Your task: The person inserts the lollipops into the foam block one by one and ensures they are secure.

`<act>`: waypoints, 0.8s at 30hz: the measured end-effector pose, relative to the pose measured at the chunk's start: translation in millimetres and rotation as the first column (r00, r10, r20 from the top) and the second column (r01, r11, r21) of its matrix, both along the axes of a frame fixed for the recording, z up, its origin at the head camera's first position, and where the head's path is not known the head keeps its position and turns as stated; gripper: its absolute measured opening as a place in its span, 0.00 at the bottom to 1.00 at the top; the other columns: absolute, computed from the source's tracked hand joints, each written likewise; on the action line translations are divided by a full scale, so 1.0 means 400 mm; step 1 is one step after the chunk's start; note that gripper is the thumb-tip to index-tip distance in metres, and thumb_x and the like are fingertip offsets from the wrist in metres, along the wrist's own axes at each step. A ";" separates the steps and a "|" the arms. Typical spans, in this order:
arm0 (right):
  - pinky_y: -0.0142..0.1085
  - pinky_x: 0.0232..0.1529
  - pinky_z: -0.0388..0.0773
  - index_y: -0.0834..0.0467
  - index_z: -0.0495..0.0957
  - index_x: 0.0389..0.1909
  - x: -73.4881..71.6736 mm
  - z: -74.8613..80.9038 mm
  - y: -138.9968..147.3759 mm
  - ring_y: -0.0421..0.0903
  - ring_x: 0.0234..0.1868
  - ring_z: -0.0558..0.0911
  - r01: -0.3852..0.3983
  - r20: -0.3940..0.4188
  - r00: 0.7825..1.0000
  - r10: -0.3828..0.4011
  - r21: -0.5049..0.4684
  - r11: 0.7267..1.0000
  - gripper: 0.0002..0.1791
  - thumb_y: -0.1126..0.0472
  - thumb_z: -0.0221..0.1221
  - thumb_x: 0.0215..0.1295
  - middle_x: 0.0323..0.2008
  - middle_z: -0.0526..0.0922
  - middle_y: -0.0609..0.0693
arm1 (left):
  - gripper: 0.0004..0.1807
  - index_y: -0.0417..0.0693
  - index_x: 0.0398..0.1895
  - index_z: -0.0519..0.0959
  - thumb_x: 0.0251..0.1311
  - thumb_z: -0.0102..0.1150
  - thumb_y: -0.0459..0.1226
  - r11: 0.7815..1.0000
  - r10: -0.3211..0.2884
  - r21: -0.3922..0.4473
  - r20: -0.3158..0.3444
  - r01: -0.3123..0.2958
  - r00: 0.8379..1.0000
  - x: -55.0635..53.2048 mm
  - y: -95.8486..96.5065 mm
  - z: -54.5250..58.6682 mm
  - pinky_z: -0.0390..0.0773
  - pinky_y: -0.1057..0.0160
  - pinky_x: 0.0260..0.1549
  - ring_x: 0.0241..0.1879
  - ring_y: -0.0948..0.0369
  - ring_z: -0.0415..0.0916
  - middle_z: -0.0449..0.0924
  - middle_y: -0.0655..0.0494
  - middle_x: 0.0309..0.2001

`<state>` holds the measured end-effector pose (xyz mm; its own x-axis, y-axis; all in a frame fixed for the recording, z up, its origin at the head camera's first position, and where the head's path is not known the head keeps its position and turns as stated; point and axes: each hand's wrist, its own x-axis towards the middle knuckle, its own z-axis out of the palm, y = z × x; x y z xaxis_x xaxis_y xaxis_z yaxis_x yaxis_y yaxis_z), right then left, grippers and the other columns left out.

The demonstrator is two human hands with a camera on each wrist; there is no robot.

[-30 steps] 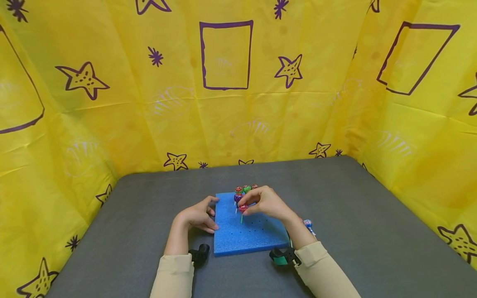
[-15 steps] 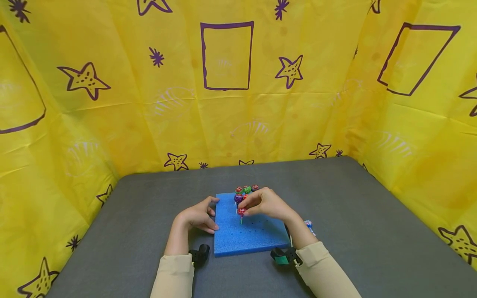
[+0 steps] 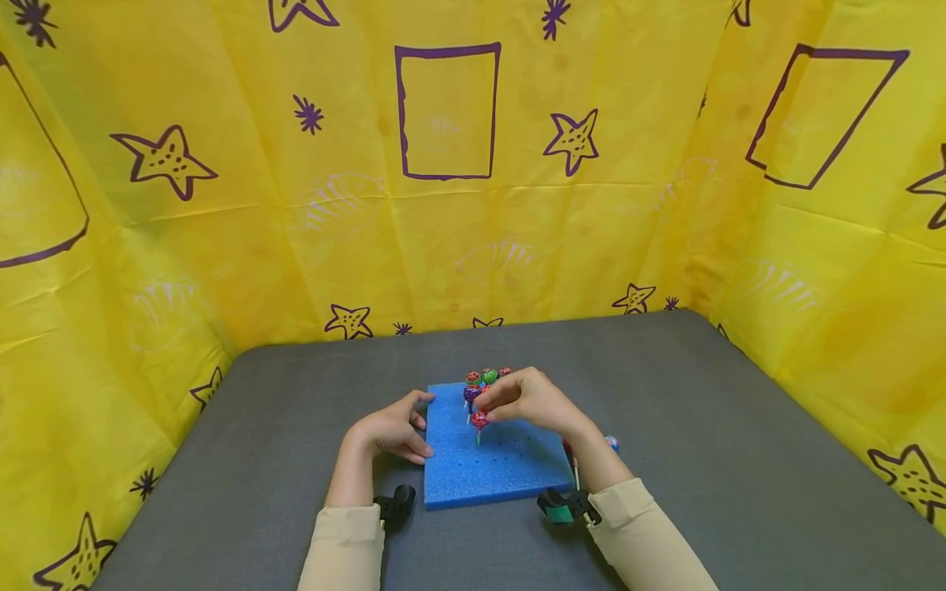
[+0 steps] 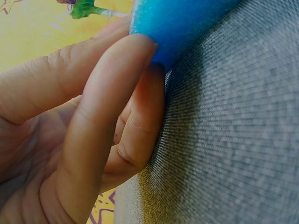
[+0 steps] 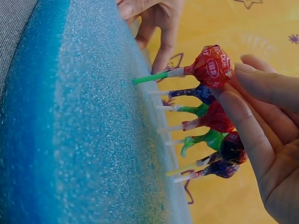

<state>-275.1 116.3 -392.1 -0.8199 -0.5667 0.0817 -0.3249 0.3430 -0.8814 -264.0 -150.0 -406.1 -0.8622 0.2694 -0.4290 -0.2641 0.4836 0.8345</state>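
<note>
A red-wrapped lollipop (image 5: 212, 67) on a green stick stands with its stick in a blue foam board (image 3: 488, 476). My right hand (image 3: 528, 402) is at its head, thumb and fingers spread around the wrapper with a slight gap at the thumb. Behind it, several lollipops (image 5: 215, 116) in red, green and dark wrappers stand in the board. My left hand (image 3: 392, 428) rests along the board's left edge, index finger and thumb touching it at two spots. In the left wrist view, its fingers (image 4: 110, 93) press the foam's side close over the grey cloth.
Small holes (image 3: 520, 446) dot the board's near part. To the right, partly hidden by my right forearm, lie more lollipops, one with a blue wrapper (image 3: 612, 443). A yellow patterned curtain (image 3: 443, 246) surrounds the grey table (image 3: 310, 377).
The red lollipop has gone down into the foam. My right fingers have loosened from its head and lifted slightly. My left hand has stayed at the board's edge.
</note>
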 end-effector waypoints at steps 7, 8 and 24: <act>0.39 0.50 0.87 0.60 0.86 0.46 0.004 0.013 0.012 0.45 0.46 0.88 0.023 0.003 1.000 -0.023 -0.030 0.999 0.14 0.62 0.68 0.59 0.44 0.89 0.54 | 0.51 0.51 0.75 0.53 0.50 0.68 0.22 1.000 -0.009 -0.001 -0.002 0.009 1.000 0.000 0.003 -0.001 0.88 0.61 0.30 0.30 0.57 0.82 0.66 0.41 0.50; 0.39 0.50 0.87 0.60 0.86 0.46 0.004 0.016 0.015 0.46 0.46 0.88 0.028 0.007 1.000 -0.028 -0.040 0.999 0.14 0.62 0.68 0.59 0.44 0.89 0.55 | 0.51 0.51 0.75 0.53 0.51 0.68 0.21 1.000 -0.010 0.000 -0.002 0.010 1.000 -0.001 0.003 -0.001 0.88 0.61 0.30 0.30 0.57 0.82 0.65 0.42 0.50; 0.39 0.51 0.87 0.63 0.81 0.53 0.005 0.068 0.194 0.64 0.53 0.83 -0.060 0.081 0.995 0.055 0.058 0.997 0.19 0.63 0.66 0.62 0.55 0.81 0.68 | 0.50 0.51 0.75 0.53 0.51 0.68 0.22 1.000 -0.014 -0.008 0.000 0.014 1.000 -0.001 0.001 0.001 0.88 0.61 0.31 0.30 0.57 0.82 0.66 0.41 0.51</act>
